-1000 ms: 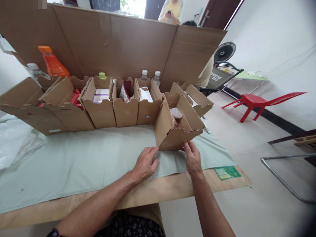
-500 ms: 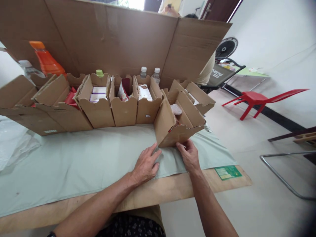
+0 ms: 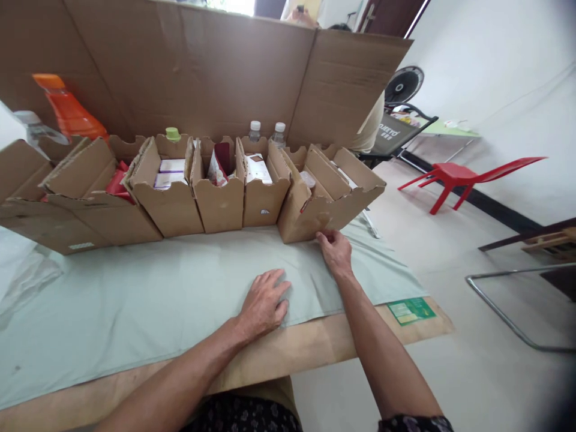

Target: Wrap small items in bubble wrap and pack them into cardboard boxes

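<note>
A row of open cardboard boxes stands along the back of a pale green cloth (image 3: 180, 276). My right hand (image 3: 335, 249) is at the lower front edge of the box with a clear plastic item (image 3: 299, 219), fingers curled against its base. Flat on the cloth, fingers apart, lies my left hand (image 3: 265, 303), holding nothing. Left of the touched box stand a box with a white packet (image 3: 265, 207), one with a red and white pouch (image 3: 220, 207) and one with white and purple packs (image 3: 168, 210). A further box (image 3: 362, 189) adjoins it on the right.
Behind the boxes rises a tall cardboard panel (image 3: 202, 72), with an orange bottle (image 3: 72, 111) and clear bottles before it. Plastic bags (image 3: 22, 276) lie at left. A red chair (image 3: 454, 174) is on the floor at right.
The box at my right hand has moved back into line with the row, and my right hand has moved forward with it. My left hand stays on the cloth, away from the box.
</note>
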{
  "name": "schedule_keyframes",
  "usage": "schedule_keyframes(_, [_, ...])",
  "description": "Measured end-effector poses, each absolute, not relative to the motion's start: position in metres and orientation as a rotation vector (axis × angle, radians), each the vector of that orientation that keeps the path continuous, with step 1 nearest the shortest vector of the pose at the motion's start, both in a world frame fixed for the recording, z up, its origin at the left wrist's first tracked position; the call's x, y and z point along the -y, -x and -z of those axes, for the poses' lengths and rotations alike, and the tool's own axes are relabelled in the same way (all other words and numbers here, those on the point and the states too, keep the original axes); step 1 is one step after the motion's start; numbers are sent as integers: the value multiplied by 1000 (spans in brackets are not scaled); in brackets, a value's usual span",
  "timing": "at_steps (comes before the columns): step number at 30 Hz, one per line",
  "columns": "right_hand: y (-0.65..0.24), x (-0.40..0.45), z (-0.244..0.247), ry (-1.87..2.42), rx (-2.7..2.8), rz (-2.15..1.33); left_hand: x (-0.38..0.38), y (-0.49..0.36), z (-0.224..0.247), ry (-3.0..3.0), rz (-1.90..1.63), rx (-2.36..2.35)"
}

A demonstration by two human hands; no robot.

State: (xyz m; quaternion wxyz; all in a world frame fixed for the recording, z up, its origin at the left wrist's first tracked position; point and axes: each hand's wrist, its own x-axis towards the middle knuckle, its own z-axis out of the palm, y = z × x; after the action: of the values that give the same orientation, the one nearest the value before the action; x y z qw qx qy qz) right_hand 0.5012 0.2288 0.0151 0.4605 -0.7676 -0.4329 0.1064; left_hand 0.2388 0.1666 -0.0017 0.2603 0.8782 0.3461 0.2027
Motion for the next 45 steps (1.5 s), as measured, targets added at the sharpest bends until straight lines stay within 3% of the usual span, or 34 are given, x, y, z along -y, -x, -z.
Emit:
schedule_keyframes(25, [-473, -233, -1, 1619, 1305, -466, -167, -241, 4, -2418, -562, -905])
schedule_keyframes(37, [-404, -261, -89, 1417, 1547, -349, -169, -241, 13, -2421, -606, -881])
schedule_keyframes(45, [-389, -316, -122, 1616, 1681, -27, -170, -241, 12, -2400, -627, -859])
